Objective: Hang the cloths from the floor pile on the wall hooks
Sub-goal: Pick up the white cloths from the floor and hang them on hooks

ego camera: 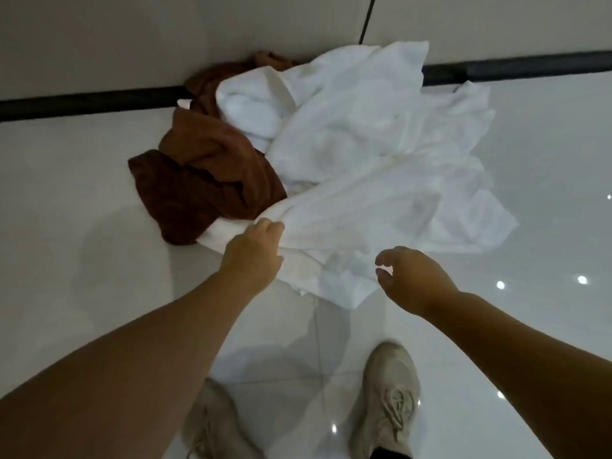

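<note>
White cloth [381, 193] in floor pile is pinched by left hand [255, 253] for lifting; right hand [410, 279] hovers, fingers loosely apart (brown cloth [198, 183] untouched).

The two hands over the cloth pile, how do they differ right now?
The left hand grips the near edge of the thin white sheet; the right hand holds nothing, its fingers loosely curled. The left hand touches the pile beside the crumpled brown cloth; the right hand hovers nearer the sheet's loose corner. Both reach forward, arms bare.
</note>
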Tool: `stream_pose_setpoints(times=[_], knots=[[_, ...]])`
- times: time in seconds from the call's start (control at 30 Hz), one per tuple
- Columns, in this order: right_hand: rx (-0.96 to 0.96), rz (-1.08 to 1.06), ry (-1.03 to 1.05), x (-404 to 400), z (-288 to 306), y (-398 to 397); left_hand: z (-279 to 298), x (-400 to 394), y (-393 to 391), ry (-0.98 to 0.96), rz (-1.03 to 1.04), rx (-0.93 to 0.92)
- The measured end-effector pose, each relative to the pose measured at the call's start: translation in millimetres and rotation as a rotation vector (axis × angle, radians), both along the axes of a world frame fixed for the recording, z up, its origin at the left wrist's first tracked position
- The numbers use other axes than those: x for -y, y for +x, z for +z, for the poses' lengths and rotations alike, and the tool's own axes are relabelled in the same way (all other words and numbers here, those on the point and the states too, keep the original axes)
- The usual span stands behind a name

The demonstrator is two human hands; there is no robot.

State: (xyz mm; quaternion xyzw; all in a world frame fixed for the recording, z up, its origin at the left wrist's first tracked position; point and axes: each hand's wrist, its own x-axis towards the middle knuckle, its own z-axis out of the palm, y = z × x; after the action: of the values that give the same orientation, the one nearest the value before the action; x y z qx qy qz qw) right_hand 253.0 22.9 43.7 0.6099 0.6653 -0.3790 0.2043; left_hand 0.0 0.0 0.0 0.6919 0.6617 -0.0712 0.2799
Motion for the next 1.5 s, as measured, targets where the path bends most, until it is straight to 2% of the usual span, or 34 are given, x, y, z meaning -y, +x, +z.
stream_pose_setpoints(times=[0.07,0.2,0.27,0.37,0.43,0.5,0.67,0.8,0.93,1.1,1.2,1.33,1.5], knots=[[-0.01,-0.016,0.007,1,-17,5,-19,-10,6,0.093,0.011,0.021],[-0.017,-0.05,-0.004,3,-33,16,-35,-37,16,-0.054,0.028,-0.139],[-0.023,-0.06,-0.003,2,-28,20,-32,-42,19,-0.06,0.001,-0.183],[-0.04,-0.08,0.003,0,-6,25,-8,-42,25,0.0,0.007,-0.084],[-0.063,-0.106,0.016,-1,24,25,29,-44,31,-0.013,0.082,0.117],[-0.088,-0.136,0.027,-4,64,24,80,-51,39,-0.048,0.101,0.301],[-0.183,-0.179,0.119,-17,204,20,246,-83,57,0.017,0.165,0.533],[-0.262,-0.237,0.257,-33,338,20,394,-101,58,0.064,0.235,0.612],[-0.423,-0.319,0.34,-38,471,5,547,-109,51,0.152,0.336,0.611],[-0.675,-0.289,0.449,-40,633,-42,739,-106,35,0.33,0.407,0.689],[-0.752,-0.246,0.598,-47,720,-68,843,-103,28,0.451,0.416,0.709],[-0.807,-0.238,0.849,-59,818,-85,948,-98,19,0.561,0.402,0.841],[-0.853,-0.286,1.116,-67,926,-76,1033,-95,12,0.683,0.386,0.933]])
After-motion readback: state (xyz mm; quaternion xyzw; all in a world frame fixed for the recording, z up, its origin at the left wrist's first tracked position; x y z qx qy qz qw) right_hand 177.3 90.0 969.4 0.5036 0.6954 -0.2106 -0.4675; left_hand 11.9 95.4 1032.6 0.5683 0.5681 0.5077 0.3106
